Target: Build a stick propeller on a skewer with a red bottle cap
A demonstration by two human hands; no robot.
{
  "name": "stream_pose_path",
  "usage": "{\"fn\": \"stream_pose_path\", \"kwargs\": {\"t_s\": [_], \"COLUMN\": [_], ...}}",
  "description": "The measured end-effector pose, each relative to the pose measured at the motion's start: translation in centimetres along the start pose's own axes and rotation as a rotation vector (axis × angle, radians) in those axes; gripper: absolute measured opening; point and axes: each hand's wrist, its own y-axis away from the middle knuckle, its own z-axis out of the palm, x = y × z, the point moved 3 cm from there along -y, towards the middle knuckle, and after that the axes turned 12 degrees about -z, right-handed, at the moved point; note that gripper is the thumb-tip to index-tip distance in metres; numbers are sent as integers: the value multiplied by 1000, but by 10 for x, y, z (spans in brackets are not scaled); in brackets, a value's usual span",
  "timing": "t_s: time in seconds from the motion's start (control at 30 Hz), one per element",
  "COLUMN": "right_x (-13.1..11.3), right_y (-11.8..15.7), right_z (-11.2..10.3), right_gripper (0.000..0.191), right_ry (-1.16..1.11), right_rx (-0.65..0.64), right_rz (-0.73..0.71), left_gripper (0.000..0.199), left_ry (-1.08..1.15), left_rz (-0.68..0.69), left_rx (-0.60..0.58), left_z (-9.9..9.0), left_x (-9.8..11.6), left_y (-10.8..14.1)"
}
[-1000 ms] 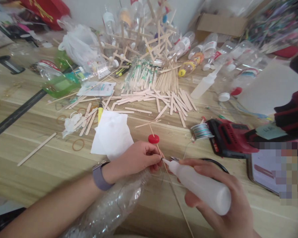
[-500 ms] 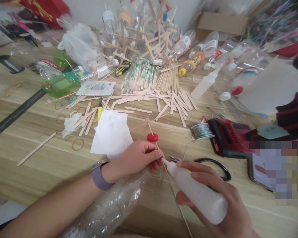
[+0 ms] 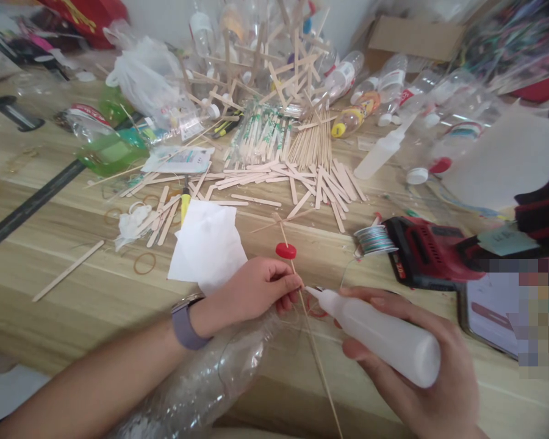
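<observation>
My left hand (image 3: 268, 285), with a watch on its wrist, pinches a thin wooden skewer (image 3: 313, 347) between thumb and fingers. A red bottle cap (image 3: 286, 250) is threaded on the skewer above my fingers, and small crossed wooden pieces (image 3: 280, 223) sit at its far end. In my right hand (image 3: 421, 353) is a white squeeze bottle (image 3: 388, 335), tilted so its narrow nozzle points at the skewer just beside my left fingertips. Whether the nozzle touches the skewer I cannot tell. Under my left forearm lies a clear plastic bottle (image 3: 210, 378).
White paper (image 3: 208, 244) lies beyond my left hand. Loose craft sticks (image 3: 256, 177) and bundled skewers (image 3: 311, 143) spread across the back. A wire spool (image 3: 375, 239), a red-black power tool (image 3: 425, 253) and a phone (image 3: 489, 311) stand right. Another squeeze bottle (image 3: 379, 152) lies behind.
My right hand and the squeeze bottle have shifted right, the nozzle drawing slightly away from my left fingertips. The skewer's capped end has tilted a little to the right.
</observation>
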Motion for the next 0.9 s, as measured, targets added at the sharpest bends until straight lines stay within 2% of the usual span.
{"fn": "stream_pose_path", "kwargs": {"t_s": [0.1,0.23,0.3,0.37,0.5,0.6,0.67,0.8,0.9], "right_x": [5,24,32,36,35,31,31,35,38], "right_y": [-1,-1,-2,-3,-6,-8,-10,-20,-32], "right_z": [-1,-1,0,2,4,6,7,10,14], "right_gripper": [34,32,31,27,26,35,36,31,27], "right_ry": [-28,-314,-540,-754,-921,-872,-755,-335,7], "right_rx": [121,284,286,238,232,232,169,-48,-181], "right_rz": [88,392,528,600,635,576,538,426,229], "left_gripper": [34,32,31,31,31,31,31,31,30], "left_ry": [-28,-17,-7,-9,-14,1,11,21,20], "left_rz": [9,11,13,16,13,9,7,1,4], "left_rx": [20,23,17,13,17,12,3,-14,-17], "left_z": [-1,-1,-1,-1,-1,-1,-1,0,0], "left_x": [1,1,1,0,0,0,1,1,2], "left_y": [1,-1,-1,-2,-1,-2,-2,-2,-1]}}
